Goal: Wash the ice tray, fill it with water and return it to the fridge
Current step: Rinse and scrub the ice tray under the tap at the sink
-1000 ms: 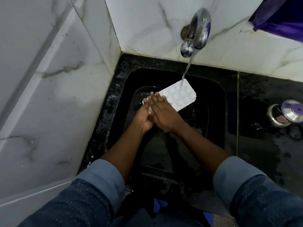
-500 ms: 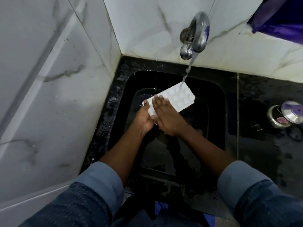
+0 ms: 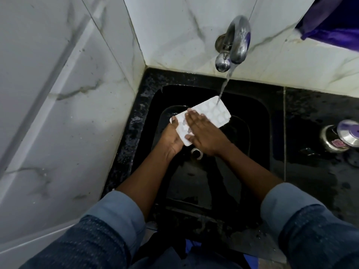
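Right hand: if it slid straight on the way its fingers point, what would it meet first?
The right hand lies flat on the ice tray, fingers pointing far-left. Past the tray's edge the way looks free until the back-left wall of the sink, though depth is unclear.

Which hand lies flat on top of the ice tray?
The right hand: straight fingers lie on top of the ice tray; the left hand holds its near end from underneath.
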Available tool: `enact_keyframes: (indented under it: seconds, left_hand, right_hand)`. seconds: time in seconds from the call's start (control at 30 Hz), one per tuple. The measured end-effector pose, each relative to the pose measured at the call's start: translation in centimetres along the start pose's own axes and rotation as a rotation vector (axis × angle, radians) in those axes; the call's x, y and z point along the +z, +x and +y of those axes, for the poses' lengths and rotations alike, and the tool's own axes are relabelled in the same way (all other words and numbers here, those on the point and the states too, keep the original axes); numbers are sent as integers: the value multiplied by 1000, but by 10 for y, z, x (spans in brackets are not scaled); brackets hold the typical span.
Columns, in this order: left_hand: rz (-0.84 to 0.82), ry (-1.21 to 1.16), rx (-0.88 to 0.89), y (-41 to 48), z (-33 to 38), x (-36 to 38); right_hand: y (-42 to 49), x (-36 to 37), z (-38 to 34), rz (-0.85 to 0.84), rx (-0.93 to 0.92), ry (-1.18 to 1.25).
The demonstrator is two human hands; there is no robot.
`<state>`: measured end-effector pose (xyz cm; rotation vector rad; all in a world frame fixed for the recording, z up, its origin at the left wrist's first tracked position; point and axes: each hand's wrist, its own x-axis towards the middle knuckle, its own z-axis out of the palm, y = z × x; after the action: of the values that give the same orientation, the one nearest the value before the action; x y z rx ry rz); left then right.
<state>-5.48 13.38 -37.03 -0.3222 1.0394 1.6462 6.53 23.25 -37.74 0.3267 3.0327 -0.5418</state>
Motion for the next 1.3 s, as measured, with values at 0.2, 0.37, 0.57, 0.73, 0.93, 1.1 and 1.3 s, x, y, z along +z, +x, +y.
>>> enact_keyframes:
  seconds: [0.2, 0.37, 0.57, 0.73, 0.93, 1.1, 1.3]
  left_hand:
    - [-9, 87, 58, 17, 8, -7]
    - [-122, 133, 68, 20, -16, -21]
    - [99, 299, 220, -18, -26, 21]
    - [160, 544, 353, -38, -40, 12]
    - [150, 523, 463, -55, -44, 20]
    - [182, 603, 535, -58, -45, 3]
    - [172, 564, 511, -62, -39, 8]
  right_hand:
    - [8, -7, 11, 57, 279, 144]
    - [12, -11, 32, 25, 777, 445]
    - [27, -13, -29, 200, 740, 837]
    - [28, -27, 11, 230, 855, 798]
    - [16, -25, -32, 55, 740, 615]
    - [20, -41, -6, 3, 904, 486]
    - [11, -44, -57, -102, 719, 476]
